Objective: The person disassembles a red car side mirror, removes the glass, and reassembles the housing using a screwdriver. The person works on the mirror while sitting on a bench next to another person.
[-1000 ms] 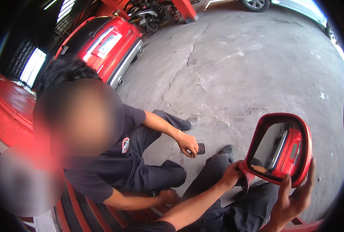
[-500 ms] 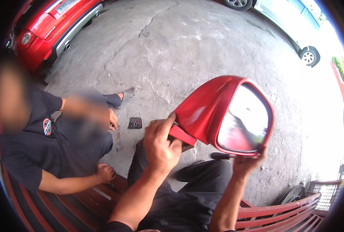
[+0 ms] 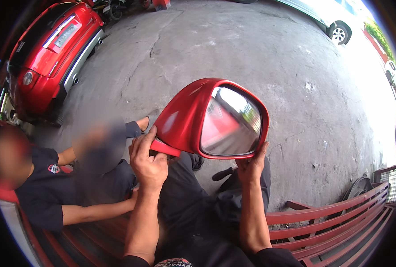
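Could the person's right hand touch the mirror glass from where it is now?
Probably yes: the right hand is at the lower edge of the red side mirror, close to the glass, and nothing covers its face.

On the red car (image 3: 46, 55) I see a pale licence plate (image 3: 67, 36) with a row of blurred characters, a short line of small lettering (image 3: 54, 68) lower down, and a little pale label (image 3: 20, 46) on the rear window (image 3: 36, 32). The co-worker's dark shirt (image 3: 40, 191) carries a red-and-white emblem (image 3: 53, 168), perhaps with wording too small for me to read. On my wearer's own black shirt (image 3: 202, 260), pale capitals (image 3: 175, 263) meet the lower edge.
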A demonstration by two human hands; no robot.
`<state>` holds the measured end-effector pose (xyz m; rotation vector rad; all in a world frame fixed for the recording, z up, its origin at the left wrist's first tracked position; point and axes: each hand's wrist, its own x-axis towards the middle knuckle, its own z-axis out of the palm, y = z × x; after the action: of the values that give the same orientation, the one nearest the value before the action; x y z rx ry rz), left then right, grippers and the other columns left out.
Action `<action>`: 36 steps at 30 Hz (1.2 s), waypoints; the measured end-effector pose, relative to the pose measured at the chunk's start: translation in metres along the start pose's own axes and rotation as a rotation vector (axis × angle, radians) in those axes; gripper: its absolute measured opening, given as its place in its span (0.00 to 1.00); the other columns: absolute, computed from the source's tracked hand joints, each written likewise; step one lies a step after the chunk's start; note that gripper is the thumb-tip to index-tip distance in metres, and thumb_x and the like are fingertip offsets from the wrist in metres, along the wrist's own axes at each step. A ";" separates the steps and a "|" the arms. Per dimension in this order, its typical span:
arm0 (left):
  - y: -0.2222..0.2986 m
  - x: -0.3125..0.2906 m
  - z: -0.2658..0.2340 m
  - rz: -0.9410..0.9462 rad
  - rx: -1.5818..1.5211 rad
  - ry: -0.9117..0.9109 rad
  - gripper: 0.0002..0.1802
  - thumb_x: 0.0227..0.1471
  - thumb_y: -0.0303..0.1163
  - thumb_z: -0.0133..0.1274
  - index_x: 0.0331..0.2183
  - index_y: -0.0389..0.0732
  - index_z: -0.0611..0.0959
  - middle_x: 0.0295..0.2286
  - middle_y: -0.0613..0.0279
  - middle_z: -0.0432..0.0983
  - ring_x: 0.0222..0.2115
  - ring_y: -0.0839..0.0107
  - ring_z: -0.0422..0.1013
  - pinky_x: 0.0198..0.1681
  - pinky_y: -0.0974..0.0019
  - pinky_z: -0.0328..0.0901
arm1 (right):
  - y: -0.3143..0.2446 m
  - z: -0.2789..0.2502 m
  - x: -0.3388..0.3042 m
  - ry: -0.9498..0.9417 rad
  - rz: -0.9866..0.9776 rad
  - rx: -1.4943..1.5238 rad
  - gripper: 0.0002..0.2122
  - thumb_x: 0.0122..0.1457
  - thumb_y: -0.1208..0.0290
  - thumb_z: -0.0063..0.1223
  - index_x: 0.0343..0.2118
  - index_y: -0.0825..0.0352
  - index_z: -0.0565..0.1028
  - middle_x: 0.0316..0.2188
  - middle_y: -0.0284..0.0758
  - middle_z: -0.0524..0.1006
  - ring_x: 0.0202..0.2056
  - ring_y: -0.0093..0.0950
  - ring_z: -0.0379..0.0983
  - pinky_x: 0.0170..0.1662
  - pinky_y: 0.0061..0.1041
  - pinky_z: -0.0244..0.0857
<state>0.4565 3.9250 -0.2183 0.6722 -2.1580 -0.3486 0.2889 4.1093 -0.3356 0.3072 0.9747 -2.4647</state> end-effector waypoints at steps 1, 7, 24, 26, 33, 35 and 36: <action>-0.007 -0.006 0.018 -0.093 -0.173 0.025 0.31 0.41 0.16 0.58 0.52 0.34 0.84 0.38 0.50 0.82 0.41 0.54 0.78 0.50 0.57 0.70 | -0.022 -0.004 -0.001 0.026 -0.111 -0.126 0.18 0.71 0.42 0.46 0.38 0.52 0.74 0.17 0.20 0.65 0.12 0.14 0.55 0.16 0.19 0.50; -0.052 -0.055 0.072 -0.913 -1.139 -0.015 0.18 0.53 0.20 0.57 0.47 0.34 0.85 0.38 0.62 0.83 0.38 0.74 0.78 0.44 0.68 0.72 | -0.099 0.100 -0.112 -0.318 -1.015 -1.049 0.39 0.56 0.52 0.71 0.63 0.75 0.71 0.32 0.33 0.77 0.26 0.18 0.69 0.30 0.18 0.63; -0.053 -0.042 -0.010 -0.704 -0.669 -0.584 0.20 0.47 0.25 0.60 0.45 0.36 0.86 0.34 0.47 0.86 0.34 0.60 0.84 0.42 0.62 0.74 | -0.105 0.077 -0.124 0.235 -0.264 -1.045 0.13 0.72 0.61 0.55 0.51 0.64 0.79 0.23 0.17 0.69 0.15 0.05 0.51 0.16 0.13 0.41; -0.059 -0.049 -0.015 -0.721 -0.552 -0.659 0.21 0.46 0.26 0.60 0.46 0.36 0.86 0.34 0.44 0.85 0.36 0.53 0.83 0.44 0.59 0.74 | -0.096 0.045 -0.120 0.280 -0.117 -0.952 0.11 0.72 0.60 0.54 0.45 0.63 0.76 0.25 0.22 0.72 0.13 0.07 0.52 0.13 0.14 0.43; -0.048 -0.048 -0.014 -0.677 -0.101 -1.075 0.25 0.48 0.30 0.61 0.50 0.38 0.84 0.37 0.40 0.84 0.42 0.42 0.79 0.49 0.49 0.73 | -0.079 -0.034 -0.142 0.374 0.333 -1.024 0.12 0.71 0.66 0.54 0.50 0.68 0.77 0.29 0.28 0.78 0.15 0.11 0.56 0.15 0.17 0.49; -0.045 -0.040 -0.016 -0.597 -0.035 -1.136 0.27 0.50 0.32 0.60 0.53 0.40 0.82 0.40 0.40 0.83 0.45 0.43 0.79 0.52 0.48 0.71 | -0.090 -0.034 -0.143 0.334 0.342 -1.105 0.14 0.70 0.67 0.54 0.53 0.69 0.77 0.31 0.31 0.81 0.15 0.10 0.56 0.15 0.17 0.49; -0.045 -0.040 -0.008 -0.570 -0.045 -1.184 0.27 0.50 0.32 0.60 0.54 0.40 0.81 0.40 0.40 0.83 0.45 0.43 0.79 0.52 0.48 0.71 | -0.102 -0.033 -0.145 0.336 0.328 -1.148 0.15 0.70 0.67 0.54 0.54 0.69 0.77 0.32 0.32 0.83 0.15 0.10 0.57 0.15 0.16 0.49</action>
<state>0.4986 3.9114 -0.2598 1.2578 -2.9606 -1.3668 0.3646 4.2471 -0.2460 0.4205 2.0671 -1.2697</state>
